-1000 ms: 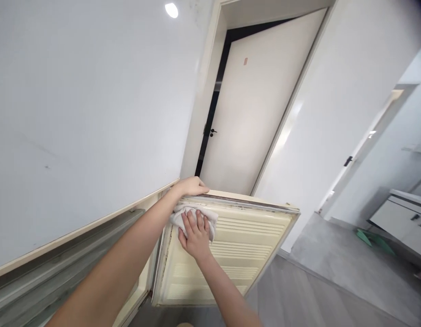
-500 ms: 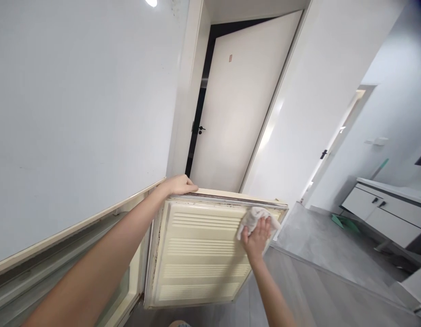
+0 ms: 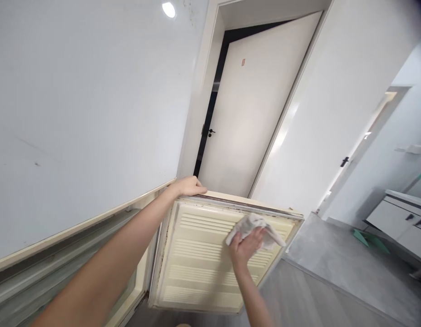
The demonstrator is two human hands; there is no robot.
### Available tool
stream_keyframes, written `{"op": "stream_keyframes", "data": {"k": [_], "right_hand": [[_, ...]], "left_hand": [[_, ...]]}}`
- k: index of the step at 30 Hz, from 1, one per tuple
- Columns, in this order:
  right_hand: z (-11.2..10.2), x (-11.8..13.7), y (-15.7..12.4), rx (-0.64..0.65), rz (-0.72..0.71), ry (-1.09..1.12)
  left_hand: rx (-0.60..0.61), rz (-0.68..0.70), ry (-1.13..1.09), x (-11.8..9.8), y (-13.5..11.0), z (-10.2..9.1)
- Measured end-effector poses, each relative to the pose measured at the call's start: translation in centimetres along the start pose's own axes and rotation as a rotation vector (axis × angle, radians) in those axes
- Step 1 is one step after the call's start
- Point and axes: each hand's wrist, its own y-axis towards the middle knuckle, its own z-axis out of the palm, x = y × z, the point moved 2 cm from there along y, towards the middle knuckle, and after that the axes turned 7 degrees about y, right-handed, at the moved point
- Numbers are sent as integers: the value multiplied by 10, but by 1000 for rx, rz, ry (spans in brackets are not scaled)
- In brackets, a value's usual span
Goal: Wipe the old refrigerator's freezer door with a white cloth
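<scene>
**Cloth pressed to the ribbed inside of an open fridge door**

Right now the white cloth (image 3: 254, 229) lies bunched against the cream inner panel of the open door (image 3: 203, 268), high on that panel and toward its free, right-hand edge, just below the stained top rim. The right hand (image 3: 244, 247) is flat on the cloth from below, fingers spread over it and pushing it against the ribbed plastic; part of the cloth sticks out past the fingertips to the right and upward. The forearm rises from the bottom edge of the view.

At the upper left corner of the same door, the left hand (image 3: 190, 186) is curled over the top edge, fingers folded down on the far side and gripping the rim near the hinge side. Its arm stretches diagonally from the lower left of the frame.

The panel shows horizontal ridges in several bands, and dark grime runs along the seal at the top and down the left side. To the left of the door, the cabinet's own frame (image 3: 77, 245) runs away along a white wall (image 3: 77, 104).

Behind the fridge door stands a white room door (image 3: 251, 104), ajar, with a small black handle (image 3: 210, 132). A round ceiling light (image 3: 168, 9) glows above. Grey floor (image 3: 333, 277) spreads to the right, where a white cabinet (image 3: 401, 222) with dark pulls stands, and a green object (image 3: 368, 239) lies on the floor just before it.
</scene>
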Motion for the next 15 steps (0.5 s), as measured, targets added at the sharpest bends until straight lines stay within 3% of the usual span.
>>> {"op": "stream_keyframes", "data": {"k": [5,8,11,15], "right_hand": [[36,112,-40,210,-284,132],[52,160,-66,337,-350,218],[61,181,-82,460,-417,271],[57,177,-86,608,-497,255]], "left_hand": [[-14,-4,12,1,0,2],[-13,-1,14,0,-1,1],[-12,0,9,-1,-1,1],[-14,-8,-1,0,0,2]]}}
